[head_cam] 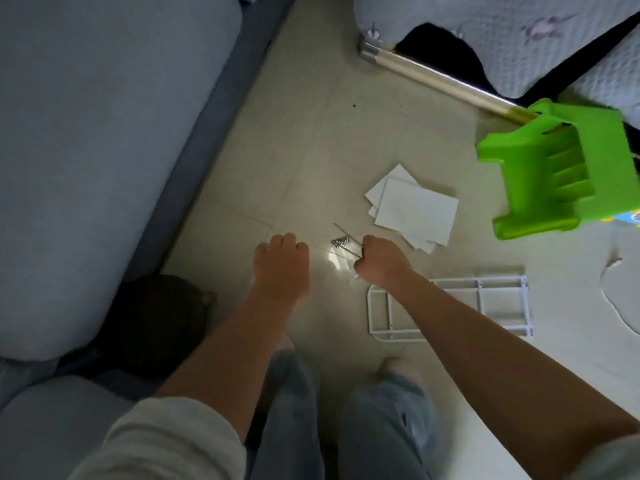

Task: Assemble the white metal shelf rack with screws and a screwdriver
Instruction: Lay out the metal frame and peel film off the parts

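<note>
the screws lay just left of the right hand, which gripped their clear bag; left hand curled, contents unclear.

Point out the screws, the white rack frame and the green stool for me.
screws (340, 242): head view, on the small grey cluster.
white rack frame (498, 280): head view, on its far top rail.
green stool (568, 168): head view, on the slatted seat underside.

Both arms reach straight down toward the floor, sleeves pushed up past the elbows. Left hand has its fingers curled under, knuckles up. Right hand is balled in a fist, pinching something thin and clear.
</note>
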Tool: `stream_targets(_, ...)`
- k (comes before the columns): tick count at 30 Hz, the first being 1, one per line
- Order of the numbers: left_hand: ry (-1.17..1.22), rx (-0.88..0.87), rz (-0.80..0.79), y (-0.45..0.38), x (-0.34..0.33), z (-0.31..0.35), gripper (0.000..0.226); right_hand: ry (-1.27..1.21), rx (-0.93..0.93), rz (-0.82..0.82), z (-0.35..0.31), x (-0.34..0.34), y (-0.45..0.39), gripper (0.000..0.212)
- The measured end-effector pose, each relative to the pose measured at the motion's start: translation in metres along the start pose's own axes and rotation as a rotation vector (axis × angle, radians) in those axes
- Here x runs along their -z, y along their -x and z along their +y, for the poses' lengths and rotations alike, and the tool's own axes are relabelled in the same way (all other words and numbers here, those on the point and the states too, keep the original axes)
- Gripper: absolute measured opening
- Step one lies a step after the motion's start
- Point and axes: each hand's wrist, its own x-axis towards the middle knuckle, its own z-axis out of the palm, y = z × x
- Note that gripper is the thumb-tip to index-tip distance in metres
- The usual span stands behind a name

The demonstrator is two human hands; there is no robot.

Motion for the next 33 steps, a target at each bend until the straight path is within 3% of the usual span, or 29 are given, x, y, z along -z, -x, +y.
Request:
stream_targets(5,-0.082,-0.042,-0.049,-0.039,0.002,-0.053,0.029,-0.103,-0.077,0.009,-0.028,-0.013,-0.025,0.029)
stream_targets(10,-0.122,-0.185,-0.047,-0.095,0.022,-0.062,0.033,-0.213,-0.221,0.012,-0.019,0.002,-0.055,0.031)
stream_targets(17,-0.203,-0.378,-0.050,-0.201,0.076,-0.040,0.028,-0.428,-0.347,0.016,-0.014,0.057,-0.116,0.029)
stream_targets(21,-0.253,-0.510,0.003,-0.265,0.091,-0.018,0.025,-0.573,-0.412,0.125,-0.010,0.079,-0.159,0.012)
stream_targets(31,-0.558,-0.960,-0.080,-0.371,0.104,0.029,0.023,-1.093,-0.796,0.302,-0.008,0.091,-0.207,0.022)
stream_targets(33,-0.618,-1.069,-0.021,-0.381,0.109,0.037,0.020,-1.159,-0.880,0.340,-0.013,0.085,-0.207,0.027)
